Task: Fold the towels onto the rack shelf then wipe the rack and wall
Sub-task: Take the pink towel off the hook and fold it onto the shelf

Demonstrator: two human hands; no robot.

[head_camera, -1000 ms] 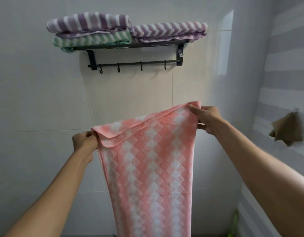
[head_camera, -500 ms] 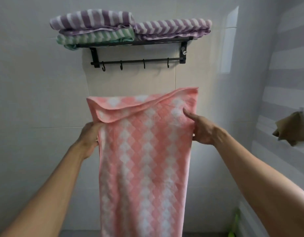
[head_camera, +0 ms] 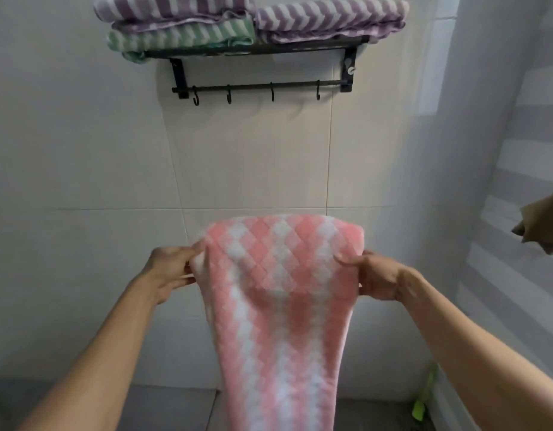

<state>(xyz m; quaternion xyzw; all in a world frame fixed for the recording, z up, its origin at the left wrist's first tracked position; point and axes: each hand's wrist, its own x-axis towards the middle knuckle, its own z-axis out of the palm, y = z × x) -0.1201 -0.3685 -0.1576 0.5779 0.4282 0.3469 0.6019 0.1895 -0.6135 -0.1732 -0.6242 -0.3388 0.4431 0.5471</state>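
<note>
head view: pink towel (head_camera: 278, 306) hangs doubled below the rack (head_camera: 259, 51), well apart from it, top fold held taut. left hand (head_camera: 169, 272) pinches its left edge, right hand (head_camera: 374, 278) pinches the right edge, both narrow grips on cloth. looks light, soft, floppy, prob not slippery; best held at edges near the fold. rack shelf holds 3 folded towels: purple towel (head_camera: 172, 6) on green towel (head_camera: 178, 37) at left end, second purple towel (head_camera: 331, 18) at right end.
</note>
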